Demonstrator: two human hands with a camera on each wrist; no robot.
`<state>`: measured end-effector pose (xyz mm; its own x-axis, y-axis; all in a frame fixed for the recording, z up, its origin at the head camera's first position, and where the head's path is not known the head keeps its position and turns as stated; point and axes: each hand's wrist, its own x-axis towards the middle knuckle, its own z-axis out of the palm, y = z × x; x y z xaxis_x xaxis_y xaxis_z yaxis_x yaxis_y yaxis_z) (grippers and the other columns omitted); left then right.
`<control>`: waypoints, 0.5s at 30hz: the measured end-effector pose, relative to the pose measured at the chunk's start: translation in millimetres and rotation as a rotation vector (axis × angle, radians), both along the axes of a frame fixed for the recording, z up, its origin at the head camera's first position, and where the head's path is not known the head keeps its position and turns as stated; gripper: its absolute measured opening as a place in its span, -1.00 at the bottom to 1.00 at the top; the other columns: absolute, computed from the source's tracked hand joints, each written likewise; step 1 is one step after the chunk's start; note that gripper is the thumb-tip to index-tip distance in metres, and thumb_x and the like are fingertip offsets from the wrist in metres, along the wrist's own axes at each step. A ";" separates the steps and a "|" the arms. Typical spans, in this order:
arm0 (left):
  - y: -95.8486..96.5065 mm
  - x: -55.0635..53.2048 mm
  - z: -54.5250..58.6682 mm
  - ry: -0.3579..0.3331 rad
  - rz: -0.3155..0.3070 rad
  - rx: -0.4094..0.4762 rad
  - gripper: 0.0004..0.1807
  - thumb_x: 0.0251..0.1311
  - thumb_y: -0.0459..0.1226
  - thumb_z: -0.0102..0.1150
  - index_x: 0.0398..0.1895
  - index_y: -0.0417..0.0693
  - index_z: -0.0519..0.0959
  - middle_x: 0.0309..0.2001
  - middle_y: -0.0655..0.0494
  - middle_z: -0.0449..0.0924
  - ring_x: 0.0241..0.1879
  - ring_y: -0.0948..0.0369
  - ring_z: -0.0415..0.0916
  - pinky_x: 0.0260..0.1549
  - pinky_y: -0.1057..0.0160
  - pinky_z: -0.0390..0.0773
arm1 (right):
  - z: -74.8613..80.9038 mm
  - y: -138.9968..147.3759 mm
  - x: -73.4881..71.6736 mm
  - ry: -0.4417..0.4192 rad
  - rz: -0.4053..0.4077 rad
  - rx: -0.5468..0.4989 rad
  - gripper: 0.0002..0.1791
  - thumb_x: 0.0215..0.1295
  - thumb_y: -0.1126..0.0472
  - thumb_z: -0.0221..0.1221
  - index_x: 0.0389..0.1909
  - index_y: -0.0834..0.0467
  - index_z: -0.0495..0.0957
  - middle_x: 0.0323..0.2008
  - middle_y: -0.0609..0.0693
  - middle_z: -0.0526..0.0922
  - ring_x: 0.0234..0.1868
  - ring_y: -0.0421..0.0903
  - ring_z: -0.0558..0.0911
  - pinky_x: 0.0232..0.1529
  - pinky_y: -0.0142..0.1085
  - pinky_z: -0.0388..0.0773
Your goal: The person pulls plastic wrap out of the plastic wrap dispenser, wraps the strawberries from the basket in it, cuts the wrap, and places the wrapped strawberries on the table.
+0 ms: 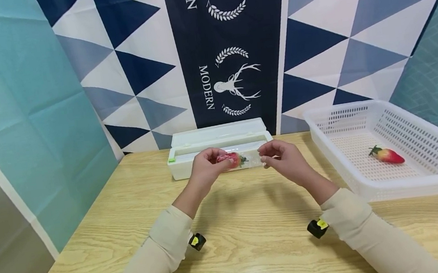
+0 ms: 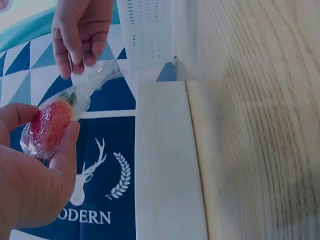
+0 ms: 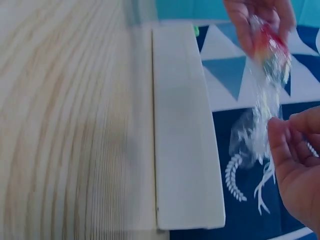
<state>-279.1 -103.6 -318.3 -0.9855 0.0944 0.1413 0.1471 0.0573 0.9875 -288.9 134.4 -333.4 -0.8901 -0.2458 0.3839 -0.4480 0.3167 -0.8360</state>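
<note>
A strawberry (image 1: 227, 159) wrapped in clear plastic film is held up in front of the white box. My left hand (image 1: 206, 169) grips its red end between thumb and fingers, as the left wrist view also shows. From the leafy end, the loose plastic film (image 2: 102, 76) trails off as a crumpled tail. At that tail is my right hand (image 1: 286, 159), thumb and forefinger pinching the film in the right wrist view (image 3: 300, 162). Behind both hands, the long white box (image 1: 182, 171) stands with its lid (image 1: 218, 132) raised.
On the right of the wooden table (image 1: 250, 232) stands a white plastic basket (image 1: 326, 149) with one unwrapped strawberry (image 1: 387, 155) inside. A patterned cloth (image 1: 315, 53) hangs behind the table. A green tab (image 1: 171, 160) sits at the box's left end.
</note>
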 end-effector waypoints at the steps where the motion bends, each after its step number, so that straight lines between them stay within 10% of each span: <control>1: 1.2 0.8 0.3 0.014 0.004 -0.018 -0.78 0.07 -0.38 0.38 -0.23 -0.16 0.57 -0.23 0.05 0.53 -0.22 0.17 0.43 -0.28 0.37 0.54 | 0.7 -2.6 0.4 -0.014 0.011 0.006 -0.76 0.31 0.39 0.20 -0.02 0.34 0.54 -0.17 0.21 0.61 -0.27 -0.04 0.65 -0.24 -0.32 0.65; 15: 10.1 10.9 -1.3 0.152 -0.105 -0.036 -0.73 0.06 -0.41 0.39 -0.17 -0.20 0.56 -0.10 0.00 0.53 -0.10 0.14 0.48 -0.17 0.30 0.61 | 2.1 -10.5 6.0 -0.220 0.149 -0.192 -0.50 0.33 0.39 0.16 0.29 0.34 0.38 0.17 0.23 0.48 -0.01 -0.14 0.57 0.01 -0.41 0.54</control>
